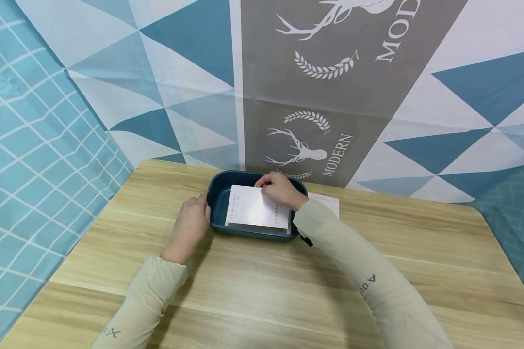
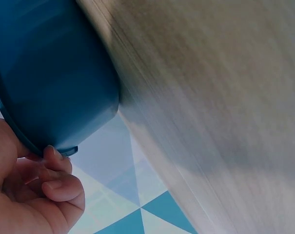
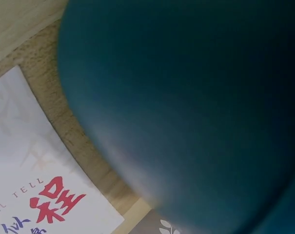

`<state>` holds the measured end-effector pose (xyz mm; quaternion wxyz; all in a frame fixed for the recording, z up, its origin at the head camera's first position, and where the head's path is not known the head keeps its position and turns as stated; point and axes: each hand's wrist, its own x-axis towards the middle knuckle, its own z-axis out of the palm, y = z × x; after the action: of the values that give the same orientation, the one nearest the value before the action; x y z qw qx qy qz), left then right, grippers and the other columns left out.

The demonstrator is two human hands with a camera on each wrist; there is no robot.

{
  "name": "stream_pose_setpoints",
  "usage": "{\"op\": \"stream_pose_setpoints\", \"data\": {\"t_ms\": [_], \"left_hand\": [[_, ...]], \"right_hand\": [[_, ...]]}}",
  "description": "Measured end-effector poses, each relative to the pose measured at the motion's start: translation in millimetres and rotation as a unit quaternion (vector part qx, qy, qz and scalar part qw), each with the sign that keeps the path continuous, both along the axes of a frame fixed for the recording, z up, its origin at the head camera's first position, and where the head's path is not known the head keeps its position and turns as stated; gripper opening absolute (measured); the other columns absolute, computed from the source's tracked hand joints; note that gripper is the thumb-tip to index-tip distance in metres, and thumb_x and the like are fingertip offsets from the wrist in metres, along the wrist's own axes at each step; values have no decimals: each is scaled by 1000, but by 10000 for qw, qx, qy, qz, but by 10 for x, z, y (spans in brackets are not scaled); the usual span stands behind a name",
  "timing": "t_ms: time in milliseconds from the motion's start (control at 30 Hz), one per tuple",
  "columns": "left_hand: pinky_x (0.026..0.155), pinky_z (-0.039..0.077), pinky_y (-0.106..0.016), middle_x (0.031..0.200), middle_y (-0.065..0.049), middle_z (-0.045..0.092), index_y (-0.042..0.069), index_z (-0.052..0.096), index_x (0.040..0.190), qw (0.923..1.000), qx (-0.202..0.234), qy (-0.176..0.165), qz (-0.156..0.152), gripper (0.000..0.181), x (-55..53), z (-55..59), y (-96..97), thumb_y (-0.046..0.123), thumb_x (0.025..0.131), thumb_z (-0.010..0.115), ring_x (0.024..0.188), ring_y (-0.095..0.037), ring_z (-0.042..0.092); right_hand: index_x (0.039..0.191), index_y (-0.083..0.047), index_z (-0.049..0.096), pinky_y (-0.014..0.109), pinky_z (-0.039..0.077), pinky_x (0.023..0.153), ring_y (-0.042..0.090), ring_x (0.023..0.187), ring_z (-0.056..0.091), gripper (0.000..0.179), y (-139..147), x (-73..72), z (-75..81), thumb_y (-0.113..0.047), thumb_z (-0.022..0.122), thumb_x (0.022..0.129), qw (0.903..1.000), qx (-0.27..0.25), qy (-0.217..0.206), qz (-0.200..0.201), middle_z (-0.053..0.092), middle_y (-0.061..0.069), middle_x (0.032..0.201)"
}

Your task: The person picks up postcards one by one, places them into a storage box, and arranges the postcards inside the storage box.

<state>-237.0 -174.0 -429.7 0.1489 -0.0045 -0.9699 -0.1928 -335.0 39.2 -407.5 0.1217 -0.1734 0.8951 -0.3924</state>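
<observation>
A dark blue rectangular basin with rounded corners stands on the table near the wall. My left hand grips its left rim; in the left wrist view the curled fingers hold the rim of the basin. Over the basin, my right hand pinches the upper edge of a white printed card. Another sheet's edge shows just below that card, inside the basin. In the right wrist view the basin's outer wall fills most of the picture, and the right hand is hidden.
A white card with red and blue characters lies on the wooden table, right of the basin, partly behind the right forearm. Behind the table hangs a patterned cloth; a blue grid cloth borders the left side.
</observation>
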Motion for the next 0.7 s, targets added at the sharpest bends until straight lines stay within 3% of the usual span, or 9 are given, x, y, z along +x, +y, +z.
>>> {"op": "stream_pose_setpoints", "data": {"t_ms": [700], "left_hand": [[81, 48, -50, 97, -27, 61, -8, 48, 130, 9998, 58, -170, 35, 40, -1, 6, -3, 7, 94, 44, 91, -41, 57]], "right_hand": [[101, -6, 70, 25, 36, 74, 18, 88, 46, 24, -76, 24, -98, -4, 51, 87, 9993, 349, 108, 116, 54, 6, 96]]}}
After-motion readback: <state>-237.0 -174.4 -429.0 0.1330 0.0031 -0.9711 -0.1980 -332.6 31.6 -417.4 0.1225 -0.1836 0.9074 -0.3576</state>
